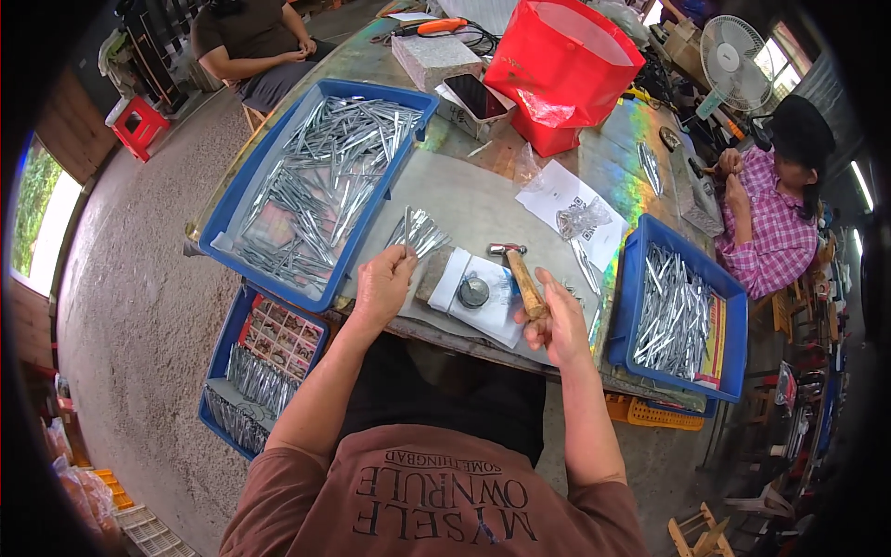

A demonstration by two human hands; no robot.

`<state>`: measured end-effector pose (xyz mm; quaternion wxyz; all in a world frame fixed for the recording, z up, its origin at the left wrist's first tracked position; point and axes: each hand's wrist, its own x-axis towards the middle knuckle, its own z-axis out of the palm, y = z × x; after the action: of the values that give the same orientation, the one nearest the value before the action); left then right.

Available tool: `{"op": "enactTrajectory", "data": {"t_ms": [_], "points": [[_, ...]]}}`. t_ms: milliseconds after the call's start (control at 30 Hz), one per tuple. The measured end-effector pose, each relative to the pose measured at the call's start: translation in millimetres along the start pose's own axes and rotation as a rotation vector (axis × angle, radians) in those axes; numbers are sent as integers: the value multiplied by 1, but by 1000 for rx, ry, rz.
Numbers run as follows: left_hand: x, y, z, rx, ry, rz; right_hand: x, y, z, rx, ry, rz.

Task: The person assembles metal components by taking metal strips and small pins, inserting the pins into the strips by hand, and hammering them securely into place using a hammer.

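My left hand [385, 281] is closed, thumb and fingers pinched on a thin silvery metal strip that points away from me. Just beyond it, a fanned bunch of similar strips [426, 234] lies on the grey sheet. In my right hand [562, 320] the wooden handle of a small hammer [526, 283] rests loosely, with fingers curled under its end and the thumb lifted off. The hammer's head lies toward the far side. Between my hands a dark round metal piece [472, 292] sits on a white pad [497, 320], with a block partly hidden at the pad's left.
Blue trays of metal strips stand left [216, 226] and right [738, 348]; another blue tray [213, 408] sits lower left. Farther back are a red bag [557, 70], a phone [475, 97] and a white sheet [571, 209]. Two people sit beyond the table, left and right.
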<state>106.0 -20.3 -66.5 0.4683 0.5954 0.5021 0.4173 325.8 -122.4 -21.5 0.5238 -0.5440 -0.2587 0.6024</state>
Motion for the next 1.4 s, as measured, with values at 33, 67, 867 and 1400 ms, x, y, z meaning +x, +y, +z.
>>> {"op": "enactTrajectory", "data": {"t_ms": [33, 67, 867, 1400], "points": [[0, -2, -2, 189, 22, 126, -2, 2, -3, -1, 26, -26], [0, -4, -5, 379, 47, 251, -5, 4, -5, -2, 50, -52], [7, 9, -5, 969, 96, 470, -28, 31, -18, 56, 209, -243], [47, -13, -129, 1197, -209, 341, -39, 35, -14, 61, 262, -253]]}}
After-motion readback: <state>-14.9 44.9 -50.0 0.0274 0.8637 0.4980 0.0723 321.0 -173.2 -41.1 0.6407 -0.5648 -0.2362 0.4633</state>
